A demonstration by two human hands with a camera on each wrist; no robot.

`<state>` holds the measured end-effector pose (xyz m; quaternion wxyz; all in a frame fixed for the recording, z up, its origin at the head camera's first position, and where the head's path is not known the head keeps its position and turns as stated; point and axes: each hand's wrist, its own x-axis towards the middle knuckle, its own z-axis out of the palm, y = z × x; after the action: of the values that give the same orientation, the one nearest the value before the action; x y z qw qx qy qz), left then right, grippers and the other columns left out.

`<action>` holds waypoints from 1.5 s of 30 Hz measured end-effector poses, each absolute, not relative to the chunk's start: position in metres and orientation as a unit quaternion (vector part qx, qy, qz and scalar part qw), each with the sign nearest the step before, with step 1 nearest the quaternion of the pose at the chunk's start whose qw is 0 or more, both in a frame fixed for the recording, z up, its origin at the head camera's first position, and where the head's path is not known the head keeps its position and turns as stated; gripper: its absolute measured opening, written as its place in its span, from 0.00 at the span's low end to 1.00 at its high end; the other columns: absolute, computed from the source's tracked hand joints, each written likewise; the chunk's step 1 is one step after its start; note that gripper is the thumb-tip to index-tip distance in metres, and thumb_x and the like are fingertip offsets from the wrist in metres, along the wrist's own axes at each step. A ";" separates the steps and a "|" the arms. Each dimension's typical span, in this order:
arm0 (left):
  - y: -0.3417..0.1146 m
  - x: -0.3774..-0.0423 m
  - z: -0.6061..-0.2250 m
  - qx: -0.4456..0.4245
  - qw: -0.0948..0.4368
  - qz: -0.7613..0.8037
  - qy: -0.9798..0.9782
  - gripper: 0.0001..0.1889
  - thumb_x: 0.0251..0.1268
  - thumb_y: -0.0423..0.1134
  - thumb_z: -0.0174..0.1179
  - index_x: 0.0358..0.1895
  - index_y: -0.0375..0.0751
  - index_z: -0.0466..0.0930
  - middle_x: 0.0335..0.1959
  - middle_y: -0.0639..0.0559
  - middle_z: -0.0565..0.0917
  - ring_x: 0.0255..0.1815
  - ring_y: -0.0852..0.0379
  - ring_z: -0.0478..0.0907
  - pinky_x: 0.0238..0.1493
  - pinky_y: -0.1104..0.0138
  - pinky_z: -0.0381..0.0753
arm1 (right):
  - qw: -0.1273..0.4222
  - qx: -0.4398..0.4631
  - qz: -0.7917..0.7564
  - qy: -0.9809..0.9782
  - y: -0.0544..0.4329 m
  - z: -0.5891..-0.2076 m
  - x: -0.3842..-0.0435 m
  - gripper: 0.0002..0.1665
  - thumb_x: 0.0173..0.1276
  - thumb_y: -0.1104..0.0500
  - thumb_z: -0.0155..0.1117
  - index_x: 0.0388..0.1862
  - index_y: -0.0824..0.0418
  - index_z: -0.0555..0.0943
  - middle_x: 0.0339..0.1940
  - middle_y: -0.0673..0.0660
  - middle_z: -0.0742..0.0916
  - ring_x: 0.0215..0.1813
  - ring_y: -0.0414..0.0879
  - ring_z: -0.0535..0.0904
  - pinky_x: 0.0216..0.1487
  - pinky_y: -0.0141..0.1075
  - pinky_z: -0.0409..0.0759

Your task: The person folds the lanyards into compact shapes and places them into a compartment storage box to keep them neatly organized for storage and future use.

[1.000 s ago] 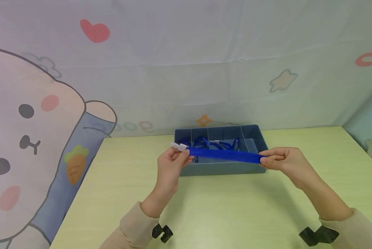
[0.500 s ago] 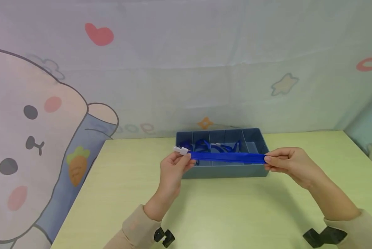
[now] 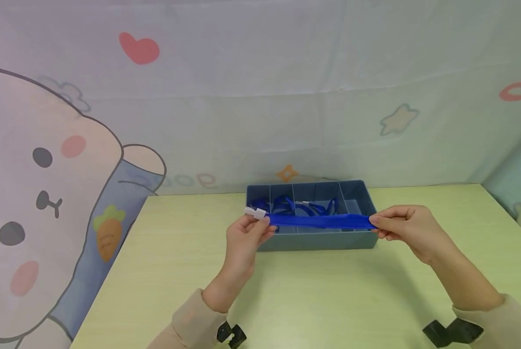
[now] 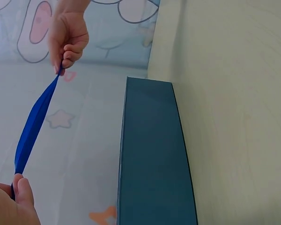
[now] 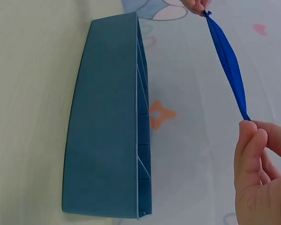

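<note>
A blue lanyard, folded lengthwise into a flat strip, is stretched level between both hands above the box. My left hand pinches its left end between thumb and fingers, right beside a white plastic clip. With thumb and fingertips, my right hand pinches the other end. In the left wrist view the strip runs from hand to hand, apart from the box. The right wrist view shows the same lanyard slightly bowed in its middle.
Behind the strip stands a blue-grey divided box on the pale table. More blue lanyards lie in its compartments, one with a white clip. A printed cloth hangs behind the table. Black wrist cameras sit at both sleeves.
The view has shifted slightly since a second ago. Both hands keep their pinch on the lanyard, which now lies nearly level instead of sloping down to the right.
</note>
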<state>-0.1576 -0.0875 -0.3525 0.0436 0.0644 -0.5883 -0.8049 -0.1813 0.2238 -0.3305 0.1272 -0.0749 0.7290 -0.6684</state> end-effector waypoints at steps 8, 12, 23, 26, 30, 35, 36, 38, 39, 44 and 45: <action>-0.080 -0.158 -0.352 0.081 0.041 -0.804 -0.588 0.10 0.62 0.26 0.57 0.44 0.21 0.74 0.25 0.50 0.82 0.27 0.60 0.82 0.37 0.71 0.82 | 0.063 -0.072 -0.592 0.800 0.212 -0.319 -0.177 0.06 0.61 0.63 0.66 0.28 0.66 0.84 0.22 0.51 0.85 0.24 0.44 0.81 0.30 0.34 0.83; -0.075 -0.155 -0.349 0.084 0.030 -0.802 -0.590 0.12 0.62 0.27 0.58 0.46 0.21 0.74 0.27 0.49 0.82 0.28 0.60 0.82 0.38 0.70 0.82 | 0.057 -0.085 -0.568 0.816 0.208 -0.315 -0.176 0.09 0.61 0.64 0.65 0.29 0.73 0.81 0.22 0.50 0.84 0.23 0.46 0.80 0.29 0.35 0.83; -0.058 -0.150 -0.345 0.063 0.001 -0.804 -0.591 0.11 0.63 0.28 0.58 0.45 0.22 0.74 0.30 0.47 0.83 0.29 0.60 0.82 0.38 0.70 0.82 | 0.136 -0.081 -0.655 0.739 0.197 -0.312 -0.180 0.11 0.62 0.68 0.62 0.22 0.58 0.83 0.22 0.52 0.84 0.21 0.41 0.80 0.29 0.31 0.82; -0.053 -0.148 -0.345 0.061 -0.011 -0.803 -0.592 0.11 0.62 0.28 0.58 0.44 0.23 0.75 0.30 0.46 0.83 0.31 0.58 0.83 0.39 0.70 0.82 | 0.154 -0.077 -0.676 0.717 0.192 -0.312 -0.179 0.12 0.62 0.69 0.61 0.22 0.57 0.84 0.22 0.52 0.84 0.22 0.41 0.80 0.29 0.30 0.82; -0.046 -0.147 -0.344 0.057 -0.024 -0.804 -0.591 0.10 0.62 0.29 0.59 0.44 0.25 0.75 0.31 0.45 0.83 0.34 0.55 0.83 0.40 0.69 0.81 | 0.166 -0.070 -0.680 0.711 0.183 -0.311 -0.178 0.10 0.62 0.68 0.62 0.23 0.58 0.84 0.25 0.53 0.85 0.24 0.41 0.82 0.31 0.30 0.82; -0.035 -0.145 -0.345 0.046 -0.027 -0.807 -0.588 0.11 0.62 0.30 0.59 0.45 0.25 0.76 0.33 0.43 0.84 0.36 0.52 0.83 0.42 0.68 0.81 | 0.175 -0.067 -0.676 0.712 0.169 -0.311 -0.176 0.08 0.63 0.67 0.63 0.25 0.59 0.84 0.25 0.53 0.85 0.25 0.43 0.83 0.32 0.31 0.82; -0.033 -0.144 -0.345 0.046 -0.026 -0.808 -0.586 0.11 0.62 0.30 0.59 0.44 0.25 0.76 0.33 0.43 0.84 0.36 0.52 0.83 0.42 0.68 0.81 | 0.176 -0.069 -0.676 0.712 0.166 -0.311 -0.176 0.08 0.63 0.67 0.62 0.26 0.59 0.84 0.25 0.53 0.85 0.25 0.43 0.83 0.32 0.31 0.82; -0.029 -0.144 -0.345 0.043 -0.024 -0.809 -0.585 0.11 0.62 0.30 0.59 0.44 0.25 0.76 0.32 0.42 0.84 0.35 0.52 0.84 0.41 0.68 0.81 | 0.177 -0.069 -0.677 0.711 0.161 -0.311 -0.175 0.07 0.62 0.66 0.63 0.26 0.60 0.84 0.25 0.54 0.85 0.26 0.43 0.83 0.33 0.32 0.83; -0.027 -0.143 -0.345 0.043 -0.023 -0.810 -0.584 0.10 0.62 0.29 0.60 0.43 0.25 0.77 0.32 0.42 0.84 0.34 0.53 0.84 0.41 0.68 0.82 | 0.177 -0.070 -0.678 0.710 0.158 -0.311 -0.174 0.07 0.62 0.66 0.63 0.26 0.61 0.84 0.25 0.54 0.85 0.25 0.43 0.83 0.33 0.32 0.83; -0.021 -0.141 -0.346 0.039 -0.026 -0.810 -0.584 0.11 0.61 0.29 0.60 0.43 0.25 0.77 0.33 0.41 0.84 0.33 0.55 0.83 0.40 0.68 0.82 | 0.181 -0.068 -0.683 0.705 0.150 -0.310 -0.172 0.05 0.62 0.66 0.64 0.28 0.64 0.85 0.27 0.55 0.85 0.26 0.43 0.83 0.33 0.33 0.83; -0.020 -0.140 -0.347 0.038 -0.027 -0.810 -0.584 0.11 0.61 0.29 0.60 0.44 0.25 0.77 0.33 0.41 0.84 0.33 0.55 0.83 0.40 0.67 0.82 | 0.182 -0.067 -0.682 0.705 0.149 -0.310 -0.171 0.04 0.62 0.66 0.64 0.29 0.65 0.85 0.28 0.55 0.85 0.26 0.43 0.83 0.33 0.33 0.83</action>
<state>-0.1404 -0.0198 -0.3471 -0.0270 0.0379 -0.5842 -0.8102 -0.1713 0.1494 -0.3099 0.1819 -0.0669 0.7050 -0.6822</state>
